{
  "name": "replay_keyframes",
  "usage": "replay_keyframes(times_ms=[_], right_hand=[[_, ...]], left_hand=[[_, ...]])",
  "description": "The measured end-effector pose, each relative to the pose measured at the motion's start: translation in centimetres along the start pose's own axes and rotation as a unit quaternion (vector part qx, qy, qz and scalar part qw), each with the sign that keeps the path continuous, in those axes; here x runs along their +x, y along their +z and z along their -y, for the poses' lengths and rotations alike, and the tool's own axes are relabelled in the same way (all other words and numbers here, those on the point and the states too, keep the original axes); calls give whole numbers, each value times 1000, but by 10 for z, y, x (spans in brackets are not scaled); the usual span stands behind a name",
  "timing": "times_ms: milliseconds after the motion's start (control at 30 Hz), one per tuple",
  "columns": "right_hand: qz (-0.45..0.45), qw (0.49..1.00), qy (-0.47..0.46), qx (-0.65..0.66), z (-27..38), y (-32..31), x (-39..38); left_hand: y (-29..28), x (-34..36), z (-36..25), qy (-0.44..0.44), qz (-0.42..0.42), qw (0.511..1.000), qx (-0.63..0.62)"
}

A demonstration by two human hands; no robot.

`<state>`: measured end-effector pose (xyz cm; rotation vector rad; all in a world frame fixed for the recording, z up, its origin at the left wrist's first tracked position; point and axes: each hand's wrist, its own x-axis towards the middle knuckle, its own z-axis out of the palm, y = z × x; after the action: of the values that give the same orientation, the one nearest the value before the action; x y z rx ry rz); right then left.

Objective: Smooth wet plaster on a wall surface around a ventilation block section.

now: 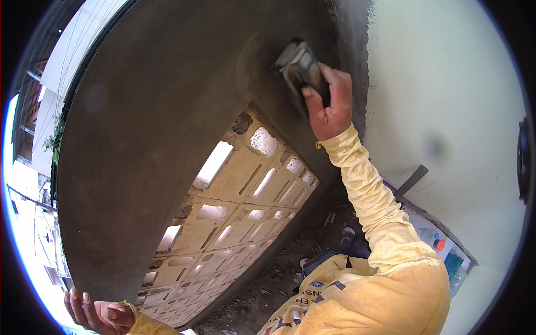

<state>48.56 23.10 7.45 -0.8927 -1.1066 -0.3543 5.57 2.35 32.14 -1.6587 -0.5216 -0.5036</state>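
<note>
My right hand point(333, 106) is raised at the upper middle, its fingers and thumb closed round a grey-black block-shaped hand float point(300, 62). Motion blurs the float, so its exact make is hard to tell. It lies against, or very close to, the dark, smooth plastered wall surface point(145, 106), near the corner with the pale wall. A faint curved mark shows in the plaster beside the float. Down at the lower left, my left hand point(100, 316) is palm up with its fingers apart and slightly bent, holding nothing. It is close to the plaster's lower edge.
Below the plaster is a tan pierced-block screen point(230, 196) with many openings. A pale smooth wall point(446, 84) stands on the right, with an opening low down holding a red-capped item point(439, 244). Rubble litters the dark ground point(262, 290). Buildings and wires show at the far left.
</note>
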Motion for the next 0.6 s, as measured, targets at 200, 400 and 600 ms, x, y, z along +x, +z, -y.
replay_keyframes(times_ms=[200,400,600], right_hand=[[108,992,-61,2,35,13,-1],[-59,994,74,-55,16,14,22],[30,976,204,64,99,-11,-50]], left_hand=[[-3,8,12,10,58,998,2],[9,13,5,2,67,998,4],[4,7,3,-13,63,998,-15]])
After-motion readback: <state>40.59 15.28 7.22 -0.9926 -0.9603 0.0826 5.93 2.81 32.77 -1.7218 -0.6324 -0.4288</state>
